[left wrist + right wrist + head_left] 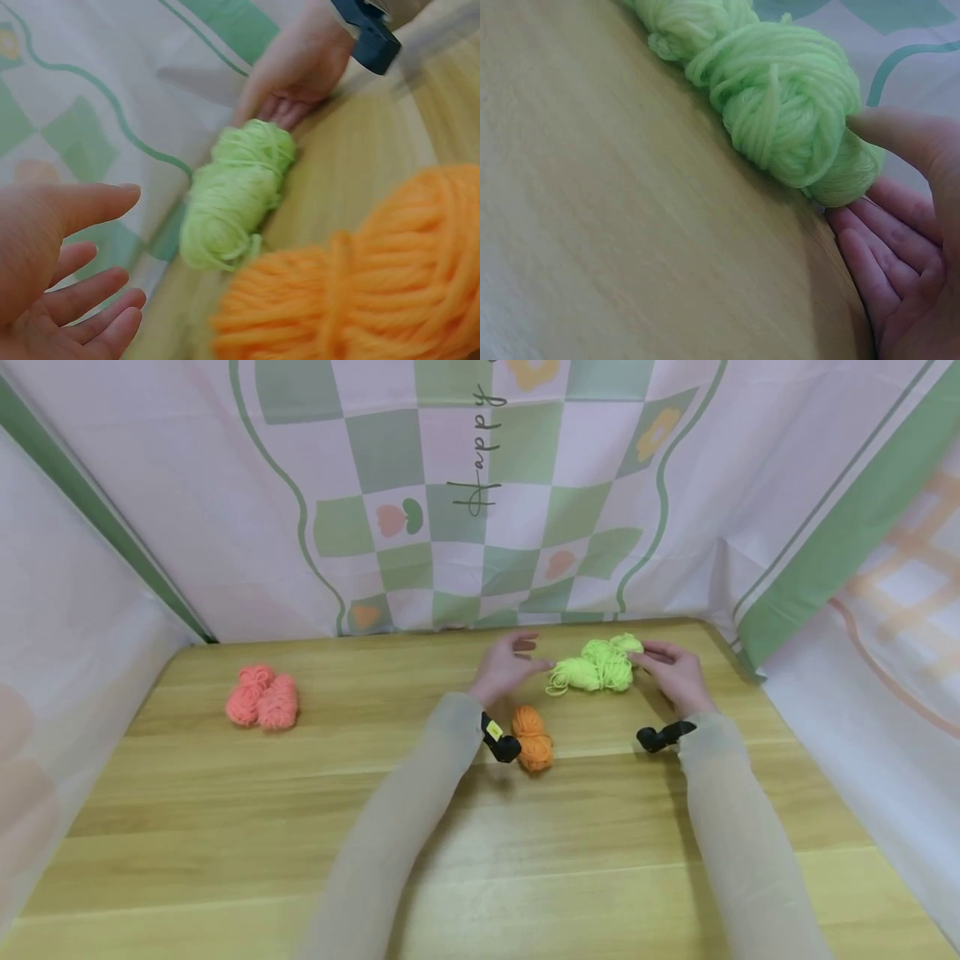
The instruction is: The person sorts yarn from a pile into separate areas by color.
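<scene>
Orange wool yarn ball [533,739] sits closest on the wooden table [225,827]; behind it, lime-green yarn skein [596,666] lies between open left hand [506,667] and right hand [675,672], whose relaxed fingertips touch it.

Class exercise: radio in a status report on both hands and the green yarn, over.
Left hand open, just short of green yarn. Right hand open, thumb touching the skein's far end. Orange yarn lies beside the left wrist, clear of the green.
</scene>
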{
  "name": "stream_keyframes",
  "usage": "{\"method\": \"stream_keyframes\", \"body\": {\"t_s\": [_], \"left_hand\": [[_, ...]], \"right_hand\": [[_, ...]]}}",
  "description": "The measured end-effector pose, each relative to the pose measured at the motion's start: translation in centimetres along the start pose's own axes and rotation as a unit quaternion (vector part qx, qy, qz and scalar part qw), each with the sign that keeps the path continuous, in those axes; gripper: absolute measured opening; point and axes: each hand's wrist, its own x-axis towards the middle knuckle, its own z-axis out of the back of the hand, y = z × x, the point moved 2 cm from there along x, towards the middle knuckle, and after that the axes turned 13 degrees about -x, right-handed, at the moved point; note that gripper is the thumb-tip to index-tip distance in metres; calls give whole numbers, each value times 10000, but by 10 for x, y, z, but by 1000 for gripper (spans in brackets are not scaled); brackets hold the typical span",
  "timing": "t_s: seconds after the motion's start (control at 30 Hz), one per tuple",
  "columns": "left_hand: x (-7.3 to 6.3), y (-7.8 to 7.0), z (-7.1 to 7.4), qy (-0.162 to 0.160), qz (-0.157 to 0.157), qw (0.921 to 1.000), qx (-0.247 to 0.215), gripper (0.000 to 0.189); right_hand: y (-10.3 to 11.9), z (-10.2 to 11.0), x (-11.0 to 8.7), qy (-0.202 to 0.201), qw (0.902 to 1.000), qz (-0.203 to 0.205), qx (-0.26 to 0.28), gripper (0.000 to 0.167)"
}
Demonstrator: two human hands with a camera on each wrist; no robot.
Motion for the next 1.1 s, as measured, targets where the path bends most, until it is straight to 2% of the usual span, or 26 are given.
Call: {"method": "stream_keyframes", "body": {"t_s": [0.2,0.4,0.8,1.1], "left_hand": [[-6,-17,14,-86,-327,9993,-154,60],[-11,-31,28,-154,-538,9984,-102,58],[-29,-50,53,-249,-939,9946,-360,58],[-41,-59,67,-220,-1083,9928,-455,61]], "right_hand": [[-2,0,2,-16,10000,28,21,82],[-1,0,2,-62,10000,41,-9,81],[1,0,1,3,10000,44,-55,82],[1,0,1,14,10000,9,-45,82]]}}
